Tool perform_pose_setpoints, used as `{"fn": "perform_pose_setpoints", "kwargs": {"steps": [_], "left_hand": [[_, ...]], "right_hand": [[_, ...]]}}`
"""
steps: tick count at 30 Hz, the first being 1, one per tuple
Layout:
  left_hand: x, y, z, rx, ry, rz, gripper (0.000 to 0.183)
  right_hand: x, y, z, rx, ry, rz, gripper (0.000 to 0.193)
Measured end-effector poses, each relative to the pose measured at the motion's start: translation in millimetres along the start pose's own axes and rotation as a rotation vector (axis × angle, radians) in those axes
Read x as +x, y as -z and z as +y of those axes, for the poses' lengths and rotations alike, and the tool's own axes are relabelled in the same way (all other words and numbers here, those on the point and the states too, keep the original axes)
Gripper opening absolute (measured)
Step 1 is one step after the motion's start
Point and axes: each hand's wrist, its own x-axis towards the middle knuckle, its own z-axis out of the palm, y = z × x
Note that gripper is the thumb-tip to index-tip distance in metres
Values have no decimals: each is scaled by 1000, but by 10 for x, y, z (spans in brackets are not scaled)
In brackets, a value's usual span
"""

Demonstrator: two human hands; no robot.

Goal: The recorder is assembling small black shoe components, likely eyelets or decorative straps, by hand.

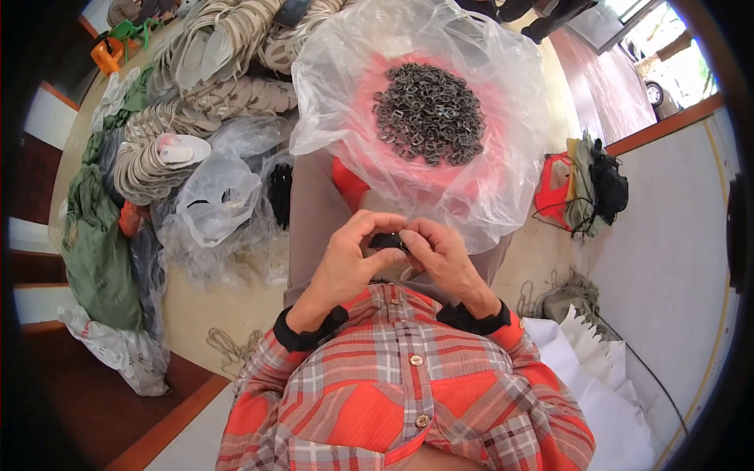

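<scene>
My left hand (353,253) and my right hand (441,255) meet in front of my chest. Between their fingertips is a small black piece (384,241), pinched from both sides; its kind is partly hidden by the fingers. Just beyond the hands, a heap of small dark metal buckles (429,114) lies in a pink basin (493,174). Clear plastic sheeting (334,82) lines the basin and spreads out over its rim. Black bands cover both my wrists.
Rows of beige shoe parts (149,169) and crumpled clear plastic bags (220,200) lie to the left. Farther left are a green cloth bundle (98,243) and a white sack (126,353). A black bag (609,184) and white sheets (577,385) are along the right wall.
</scene>
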Motion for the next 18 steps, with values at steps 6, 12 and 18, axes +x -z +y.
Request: {"fn": "perform_pose_setpoints", "kwargs": {"steps": [6, 12, 18], "left_hand": [[-21, 140, -37, -390, 175, 83, 40], [-76, 356, -65, -397, 164, 160, 43], [-216, 464, -156, -936, 82, 427, 39]], "right_hand": [[103, -73, 35, -46, 40, 82, 21], [195, -210, -80, -28, -106, -107, 15], [443, -560, 15, -81, 58, -18, 14]]}}
